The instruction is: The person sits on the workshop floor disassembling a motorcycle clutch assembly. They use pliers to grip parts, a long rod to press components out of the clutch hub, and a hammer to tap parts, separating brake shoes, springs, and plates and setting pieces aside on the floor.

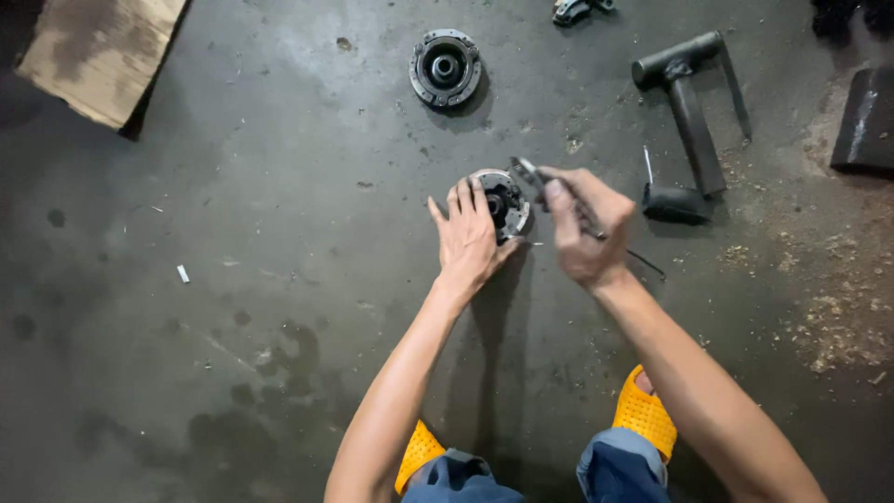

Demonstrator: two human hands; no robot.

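Note:
A small round metal part (504,200) with a dark centre lies on the stained concrete floor in front of me. My left hand (468,237) rests flat against its near left side, fingers spread. My right hand (585,228) is closed around a pair of dark pliers (549,191), whose tips sit at the part's upper right rim. The hand is slightly blurred.
A larger round black hub (446,68) lies farther away. A black T-shaped tool (691,116) and a short black cylinder (675,203) lie to the right, sawdust beyond them. A cardboard piece (93,51) is at top left. My yellow sandals (643,410) show below.

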